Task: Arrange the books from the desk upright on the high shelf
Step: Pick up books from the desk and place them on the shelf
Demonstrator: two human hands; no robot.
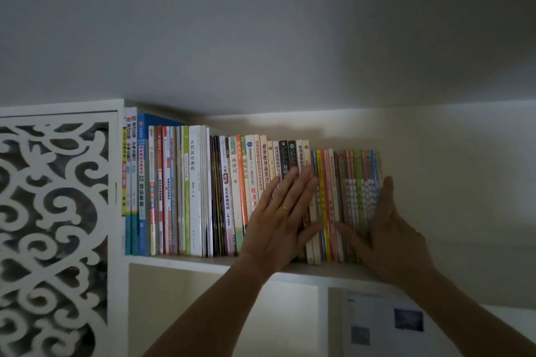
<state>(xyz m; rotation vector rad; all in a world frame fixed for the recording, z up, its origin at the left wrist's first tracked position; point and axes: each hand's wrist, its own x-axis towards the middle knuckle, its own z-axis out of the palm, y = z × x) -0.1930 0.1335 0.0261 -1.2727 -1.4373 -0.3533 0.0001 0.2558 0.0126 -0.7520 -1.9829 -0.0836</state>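
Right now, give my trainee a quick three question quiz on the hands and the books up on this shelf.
1. True or false: the left hand lies flat on the book spines.
2. Which hand wears a ring? A) left B) right
3. Fill in: the right hand steadies the row of books at its ____ end.

Key: 1 true. 2 A. 3 right. The books stand upright on the shelf.

Dim, greyish light across my view; a soft pool of brightness falls on the wall (333,124) above the books (203,191), hand shadows beneath. Corners darken, lines bow at edges, detail soft.
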